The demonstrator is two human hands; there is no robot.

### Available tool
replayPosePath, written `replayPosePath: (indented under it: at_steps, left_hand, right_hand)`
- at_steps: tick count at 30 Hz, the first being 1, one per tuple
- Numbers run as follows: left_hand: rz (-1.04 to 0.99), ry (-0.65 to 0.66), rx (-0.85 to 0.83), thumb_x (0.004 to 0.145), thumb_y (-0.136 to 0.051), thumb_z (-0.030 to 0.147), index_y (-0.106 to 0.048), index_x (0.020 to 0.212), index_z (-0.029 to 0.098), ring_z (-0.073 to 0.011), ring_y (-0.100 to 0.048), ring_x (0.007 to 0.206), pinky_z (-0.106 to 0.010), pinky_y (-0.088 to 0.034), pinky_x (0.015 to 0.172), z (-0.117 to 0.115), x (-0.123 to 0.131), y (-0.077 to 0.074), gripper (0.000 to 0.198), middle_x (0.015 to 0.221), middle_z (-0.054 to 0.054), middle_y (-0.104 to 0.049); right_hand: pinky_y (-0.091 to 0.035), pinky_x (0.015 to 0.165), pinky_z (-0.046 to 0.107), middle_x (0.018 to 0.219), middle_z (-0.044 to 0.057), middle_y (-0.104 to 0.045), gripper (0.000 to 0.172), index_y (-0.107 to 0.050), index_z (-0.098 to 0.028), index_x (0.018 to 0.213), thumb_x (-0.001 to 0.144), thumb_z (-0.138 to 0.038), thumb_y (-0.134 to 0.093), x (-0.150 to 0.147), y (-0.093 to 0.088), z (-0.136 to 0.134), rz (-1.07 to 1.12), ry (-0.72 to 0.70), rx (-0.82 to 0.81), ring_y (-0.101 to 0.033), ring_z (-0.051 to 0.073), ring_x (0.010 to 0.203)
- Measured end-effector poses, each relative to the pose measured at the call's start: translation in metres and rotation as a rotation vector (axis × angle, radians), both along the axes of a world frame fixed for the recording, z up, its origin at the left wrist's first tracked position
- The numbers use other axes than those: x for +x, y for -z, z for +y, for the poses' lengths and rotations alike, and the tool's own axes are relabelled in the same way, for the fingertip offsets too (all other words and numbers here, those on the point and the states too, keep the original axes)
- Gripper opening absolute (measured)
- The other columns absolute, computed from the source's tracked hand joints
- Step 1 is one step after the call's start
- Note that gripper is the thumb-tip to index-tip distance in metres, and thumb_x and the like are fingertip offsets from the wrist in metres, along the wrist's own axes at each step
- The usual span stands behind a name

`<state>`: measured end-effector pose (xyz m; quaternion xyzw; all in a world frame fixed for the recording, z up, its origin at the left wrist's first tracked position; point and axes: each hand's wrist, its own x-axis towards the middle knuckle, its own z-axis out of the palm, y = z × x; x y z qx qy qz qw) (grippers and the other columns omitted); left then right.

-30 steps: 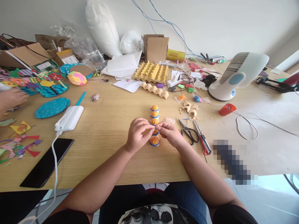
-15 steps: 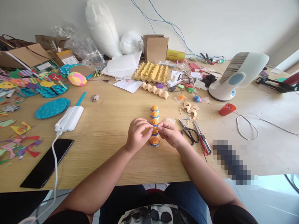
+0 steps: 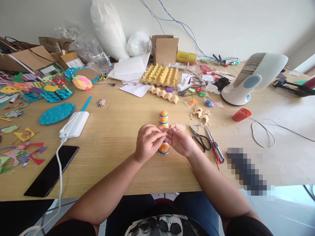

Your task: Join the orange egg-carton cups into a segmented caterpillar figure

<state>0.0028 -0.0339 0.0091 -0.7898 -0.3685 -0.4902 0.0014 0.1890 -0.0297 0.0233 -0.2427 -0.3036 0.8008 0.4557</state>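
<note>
A row of egg-carton cups [image 3: 163, 148] with orange tops, blue bands and small yellow features runs away from me at the middle of the table. My hands hover over its middle and hide some of the cups. My left hand [image 3: 149, 142] has its thumb and fingers pinched together, its tips touching the fingers of my right hand. Whatever it pinches is too small to make out. My right hand [image 3: 180, 140] is turned with the palm partly up, its fingers stretched towards the left hand.
Scissors [image 3: 203, 141] and a red utility knife [image 3: 216, 149] lie right of my hands, near cut carton pieces [image 3: 201, 114]. A white fan [image 3: 248, 82] and red cup [image 3: 241, 114] stand farther right. Left are a power bank [image 3: 77, 124], a black phone [image 3: 52, 170] and paper scraps.
My right hand has rolled over so that its palm shows, and its fingers now meet the left fingertips. Both hands cover more of the row's middle. The view has shifted slightly.
</note>
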Motion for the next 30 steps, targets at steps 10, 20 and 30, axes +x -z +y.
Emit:
replayPosePath:
  at_steps: [10, 20, 30]
  left_hand:
    - [0.191, -0.118, 0.049, 0.088, -0.071, 0.025, -0.076, 0.104, 0.032, -0.0268, -0.060, 0.108, -0.047, -0.046, 0.097, 0.004, -0.009, 0.002, 0.018, 0.104, -0.005, -0.071]
    - [0.051, -0.057, -0.048, 0.088, -0.075, 0.028, -0.075, 0.087, 0.026, -0.0224, -0.060, 0.101, -0.044, -0.048, 0.097, 0.009, -0.006, 0.004, 0.002, 0.097, -0.004, -0.066]
    - [0.097, -0.068, -0.026, 0.089, -0.075, 0.027, -0.078, 0.096, 0.029, -0.0243, -0.055, 0.105, -0.045, -0.046, 0.099, 0.008, -0.005, 0.004, 0.008, 0.101, -0.006, -0.065]
  right_hand:
    - [-0.053, 0.096, 0.036, 0.118, 0.006, -0.073, 0.037, -0.052, -0.025, 0.090, 0.078, -0.040, -0.083, 0.000, -0.003, -0.003, -0.017, -0.021, 0.017, -0.070, 0.017, 0.097]
    - [-0.051, 0.097, 0.036, 0.122, 0.006, -0.072, 0.033, -0.057, -0.023, 0.089, 0.081, -0.042, -0.082, 0.000, 0.003, -0.002, -0.101, -0.037, 0.102, -0.068, 0.018, 0.101]
    - [-0.053, 0.095, 0.033, 0.099, 0.001, -0.069, 0.031, -0.061, -0.022, 0.089, 0.078, -0.040, -0.085, 0.000, 0.008, -0.001, -0.111, -0.022, 0.082, -0.066, 0.015, 0.092]
